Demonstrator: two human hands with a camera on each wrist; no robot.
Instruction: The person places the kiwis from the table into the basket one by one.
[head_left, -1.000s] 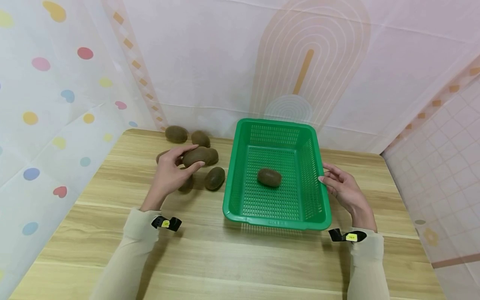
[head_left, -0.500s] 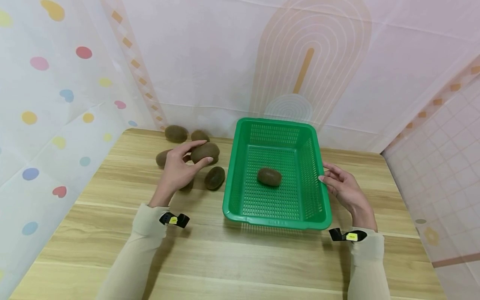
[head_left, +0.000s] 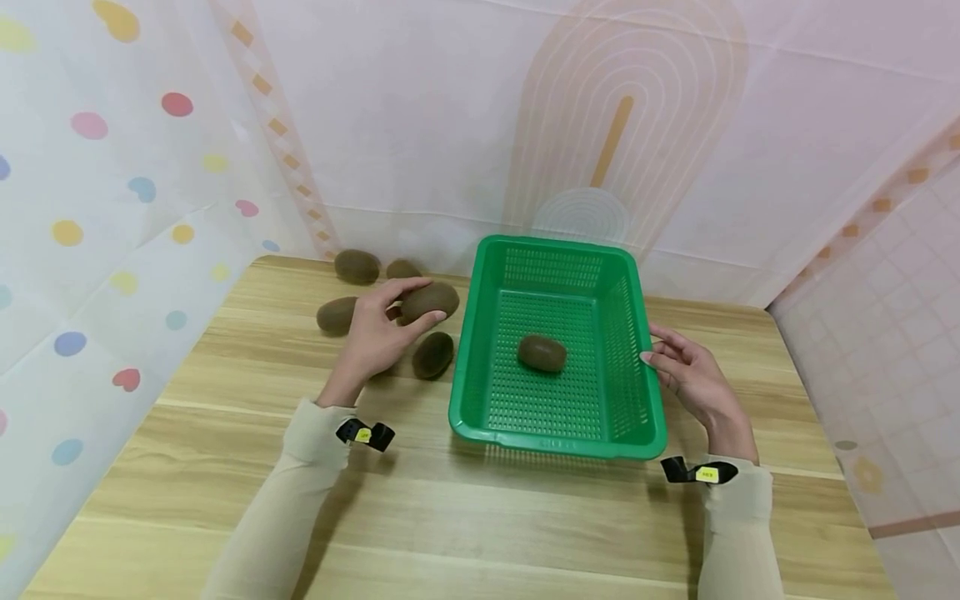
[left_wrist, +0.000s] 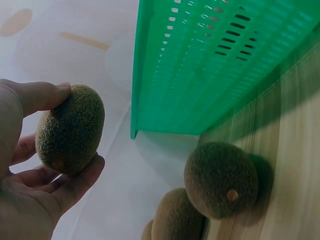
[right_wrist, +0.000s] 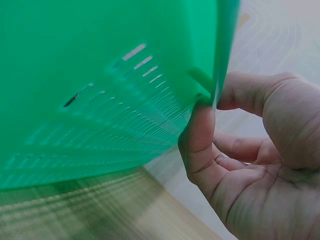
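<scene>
My left hand (head_left: 378, 333) grips a brown fuzzy kiwi (left_wrist: 74, 129) between thumb and fingers, held up above the other kiwis and left of the green plastic basket (head_left: 465, 367). In the left wrist view the held kiwi hangs level with the basket's rim, apart from its wall. My right hand (head_left: 693, 375) pinches the basket's right rim, and in the right wrist view its thumb and index finger (right_wrist: 200, 132) meet on either side of that rim. One kiwi (head_left: 542, 353) lies on the basket's perforated floor.
Loose kiwis lie left of the basket: one (head_left: 432, 356) close to its wall, one (head_left: 337, 317) beside my left hand, and two at the back, including one (head_left: 357, 267). A patterned cloth wall (head_left: 420, 125) stands behind the wooden table (head_left: 480, 533).
My left hand has moved right and slightly back with the kiwi, nearer the basket, uncovering a kiwi on its left. The right hand keeps its place on the rim.
</scene>
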